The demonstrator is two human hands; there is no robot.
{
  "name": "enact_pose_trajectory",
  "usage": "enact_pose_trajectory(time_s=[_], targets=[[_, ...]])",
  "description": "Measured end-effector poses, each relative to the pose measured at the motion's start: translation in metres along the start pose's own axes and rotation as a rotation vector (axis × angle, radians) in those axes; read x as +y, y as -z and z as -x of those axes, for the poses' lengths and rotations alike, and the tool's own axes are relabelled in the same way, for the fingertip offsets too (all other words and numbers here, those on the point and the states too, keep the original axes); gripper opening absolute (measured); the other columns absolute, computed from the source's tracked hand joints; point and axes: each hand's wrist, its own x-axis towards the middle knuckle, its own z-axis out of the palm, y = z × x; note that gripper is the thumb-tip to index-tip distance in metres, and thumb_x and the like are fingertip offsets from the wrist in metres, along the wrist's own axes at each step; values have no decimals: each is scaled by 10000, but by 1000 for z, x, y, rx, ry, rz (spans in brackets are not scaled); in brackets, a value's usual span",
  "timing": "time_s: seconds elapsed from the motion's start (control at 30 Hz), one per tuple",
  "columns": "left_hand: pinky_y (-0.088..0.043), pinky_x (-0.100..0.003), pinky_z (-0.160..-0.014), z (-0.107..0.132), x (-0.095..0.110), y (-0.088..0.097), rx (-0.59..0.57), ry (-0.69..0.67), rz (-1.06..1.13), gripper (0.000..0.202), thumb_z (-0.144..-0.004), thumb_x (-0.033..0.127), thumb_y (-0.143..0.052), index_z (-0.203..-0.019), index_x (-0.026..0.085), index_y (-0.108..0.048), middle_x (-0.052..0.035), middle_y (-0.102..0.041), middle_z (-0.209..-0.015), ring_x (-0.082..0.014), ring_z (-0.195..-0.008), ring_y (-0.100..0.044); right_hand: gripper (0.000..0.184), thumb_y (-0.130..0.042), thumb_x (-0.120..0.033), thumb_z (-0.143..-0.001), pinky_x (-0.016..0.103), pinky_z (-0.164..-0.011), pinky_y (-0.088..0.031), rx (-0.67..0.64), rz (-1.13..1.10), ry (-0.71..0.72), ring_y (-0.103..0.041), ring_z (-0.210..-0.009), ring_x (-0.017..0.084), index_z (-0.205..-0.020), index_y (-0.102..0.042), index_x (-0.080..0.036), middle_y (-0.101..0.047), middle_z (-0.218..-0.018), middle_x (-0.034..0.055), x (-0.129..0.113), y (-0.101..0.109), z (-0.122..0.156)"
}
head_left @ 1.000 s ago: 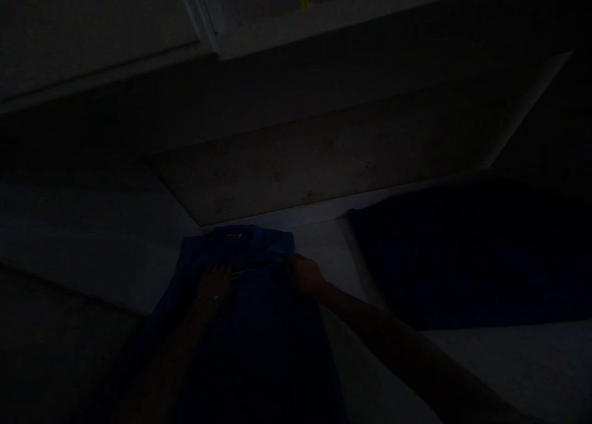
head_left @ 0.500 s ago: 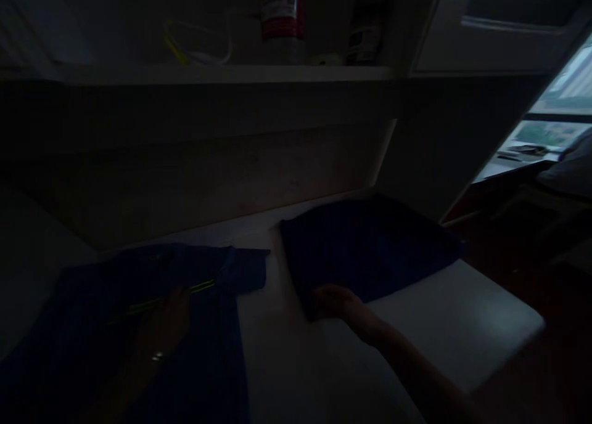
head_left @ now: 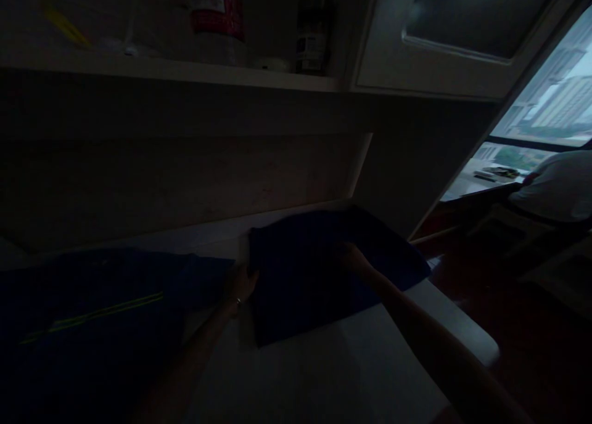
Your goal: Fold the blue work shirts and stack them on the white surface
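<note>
1. Folded dark cloth (head_left: pixel 324 270) lies at the frame's centre on the white table (head_left: pixel 324 375).
2. Left hand (head_left: pixel 240 282) touches its left edge, fingers loosely spread, gripping nothing.
3. Right hand (head_left: pixel 351 257) rests on top; its grip cannot be told in the dimness.
4. Risk: an uneven pull could undo the fold or drag the cloth into the blue garment (head_left: pixel 92 313) at lower left.

Dark blue folded garment (head_left: pixel 319 276) seen as soft matt cloth, second blue garment (head_left: pixel 92 325) matt cloth crossed by a glossier yellow-green stripe, desk (head_left: pixel 324 375) shown as smooth pale matt surface, back panel (head_left: pixel 185 183) looked like matt light wood, finer texture lost in dimness
</note>
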Motion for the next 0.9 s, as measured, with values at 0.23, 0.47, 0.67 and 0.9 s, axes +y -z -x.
enact_pose_trajectory(time_s=[0.23, 0.47, 0.67, 0.9], targets=[[-443, -379, -930, -50, 20, 6, 56, 57, 69, 175, -795, 288, -531, -833, 187, -668, -113, -707, -1004, -264, -1003, -633, 376, -520, -380, -869, 477, -1047, -360, 170, 128, 6, -533, -1185, 318, -1173, -644, -196, -527, -1334, 140, 32, -21, -21], [-472, -301, -882, 1, 103, 10, -41, -148, 480, 341, -836, 434, -498, -1039, 181, -603, -49, -662, -1039, -196, -979, -605, 459, -514, -517, -819, 380, -903, -492, 202, -174, 1, -621, -1016, 254, -1135, -628, -203, -659, -1097, 92, 48, -15, -7], [-486, -329, -757, 115, 110, 15, -941, -373, 523, 310, -834, 497, -604, -1015, 252, -661, -37, -682, -979, -189, -861, -607, 671, -378, -675, -820, 421, -804, -553, 207, -500, -39, -665, -975, 281, -1301, -511, -227, -673, -1128, 103, 68, 33, 44], [-535, -345, -821, 214, 90, -8, -1243, -507, 270, 250, -902, 425, -566, -1088, 268, -623, -65, -628, -1156, -175, -986, -610, 703, -230, -760, -829, 501, -819, -543, 333, -709, -129, -596, -1144, 307, -1382, -397, -359, -519, -1397, 100, 123, 111, 142]])
